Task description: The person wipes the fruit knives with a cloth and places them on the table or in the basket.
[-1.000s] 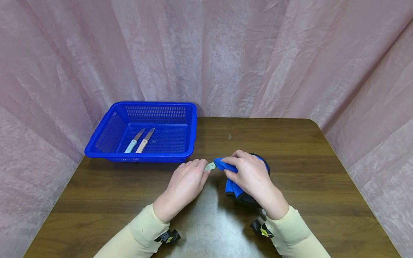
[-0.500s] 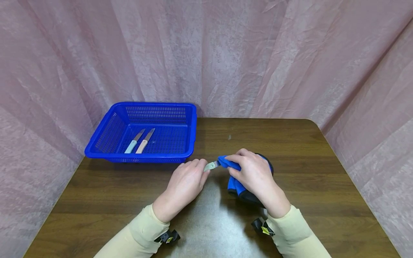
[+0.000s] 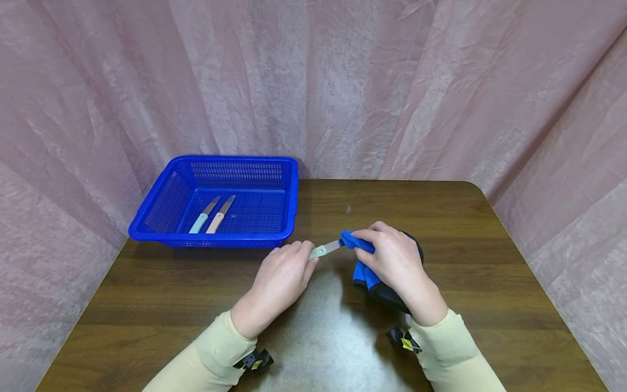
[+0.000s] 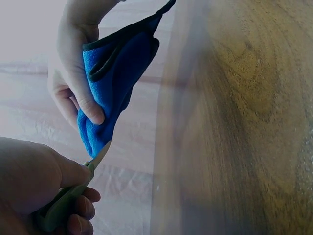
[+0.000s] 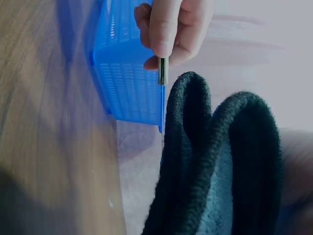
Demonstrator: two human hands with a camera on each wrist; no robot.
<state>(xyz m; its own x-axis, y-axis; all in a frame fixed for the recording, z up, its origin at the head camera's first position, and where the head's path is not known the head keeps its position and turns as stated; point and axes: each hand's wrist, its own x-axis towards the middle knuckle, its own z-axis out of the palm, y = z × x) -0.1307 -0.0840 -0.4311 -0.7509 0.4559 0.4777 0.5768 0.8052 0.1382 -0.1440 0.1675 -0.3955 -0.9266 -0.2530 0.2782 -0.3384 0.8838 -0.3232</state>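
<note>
My left hand [image 3: 281,286] grips the pale green handle of a small knife [image 3: 318,252], its blade pointing right. Part of the blade shows bare; the tip end is covered by a blue cloth [image 3: 363,274] with black edging. My right hand [image 3: 392,264] pinches that cloth around the blade between thumb and fingers. In the left wrist view the folded cloth [image 4: 115,73] hangs from the right hand, with the blade running into its lower end. The right wrist view shows the cloth's dark edge [image 5: 195,161] up close, the left hand [image 5: 171,29] beyond it.
A blue plastic basket [image 3: 225,236] stands at the back left of the wooden table [image 3: 441,218]. Inside lie two knives, one with a light blue handle [image 3: 198,223] and one with a peach handle [image 3: 215,223]. A pink curtain [image 3: 343,87] hangs behind.
My right hand and the cloth have slid right along the blade, away from the handle, so more blade shows. The left hand has stayed in place on the handle.
</note>
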